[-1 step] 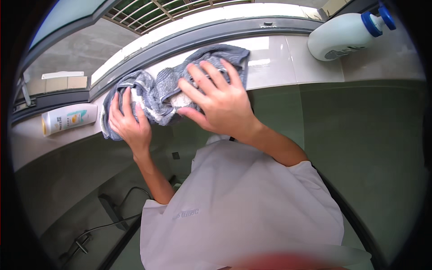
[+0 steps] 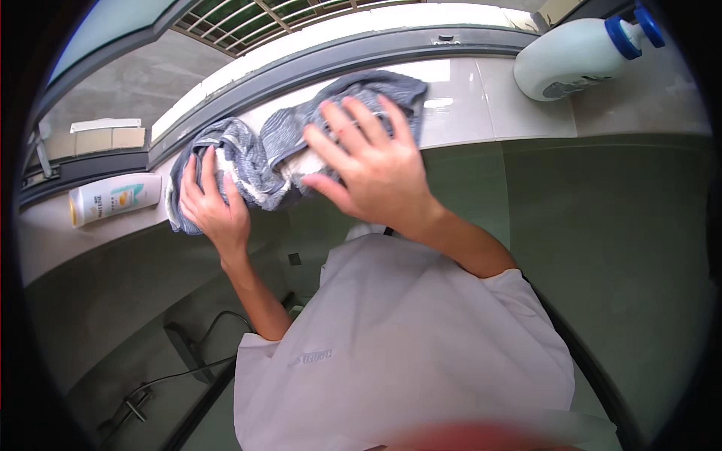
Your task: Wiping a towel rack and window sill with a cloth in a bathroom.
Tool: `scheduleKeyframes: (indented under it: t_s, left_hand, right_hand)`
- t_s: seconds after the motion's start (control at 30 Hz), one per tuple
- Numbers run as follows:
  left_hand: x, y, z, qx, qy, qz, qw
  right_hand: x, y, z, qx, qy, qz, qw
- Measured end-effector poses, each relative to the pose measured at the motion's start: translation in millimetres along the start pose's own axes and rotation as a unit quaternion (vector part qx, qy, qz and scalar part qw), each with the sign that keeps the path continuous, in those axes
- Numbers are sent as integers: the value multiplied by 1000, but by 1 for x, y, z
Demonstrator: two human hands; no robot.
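Towel (image 2: 280, 138) rough, matt cloth; sill (image 2: 457, 113) glossy, smooth tile.

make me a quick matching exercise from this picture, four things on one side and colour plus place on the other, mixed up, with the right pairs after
Things:
1. towel
2. pump bottle
3. smaller bottle
4. window frame

Colour and place:
A. dark grey, running behind the towel
B. mostly white with some yellow, left of the towel
C. grey and white, under the left hand and right hand
D. white and blue, right of the towel

Pairs: 1-C, 2-D, 3-B, 4-A
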State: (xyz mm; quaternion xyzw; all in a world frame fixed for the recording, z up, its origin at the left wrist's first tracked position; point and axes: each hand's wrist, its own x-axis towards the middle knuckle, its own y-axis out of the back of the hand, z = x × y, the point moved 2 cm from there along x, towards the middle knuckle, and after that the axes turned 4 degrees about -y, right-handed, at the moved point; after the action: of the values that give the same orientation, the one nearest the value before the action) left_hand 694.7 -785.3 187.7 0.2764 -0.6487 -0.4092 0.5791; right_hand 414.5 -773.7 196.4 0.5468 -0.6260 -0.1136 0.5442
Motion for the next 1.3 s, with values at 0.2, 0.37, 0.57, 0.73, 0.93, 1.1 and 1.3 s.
scheduleKeyframes:
  t_s: [0.2,0.37,0.57,0.73,0.93,1.1,1.3]
  left_hand:
    - [-1,-3,-5,4,5,20,1000]
    - [-2,-9,-7,2,25,45,999]
    - [-3,-15,-9,-3,26,47,999]
    - [-3,-20,-20,-15,2,36,999]
    - [-1,-12,-17,-24,14,44,999]
    - [2,-17,-11,-22,37,59,997]
    - [2,-12,-7,-24,68,55,996]
  right_hand:
    - [-11,44,66,-101,-96,75,987]
    - [-3,35,54,-83,-73,60,992]
    - [11,-20,-16,18,77,7,997]
    - [15,-31,-20,32,98,2,995]
    - [5,9,25,-17,-20,6,1000]
    - [-12,35,58,-93,-73,52,992]
    - [-18,38,64,-140,-53,28,988]
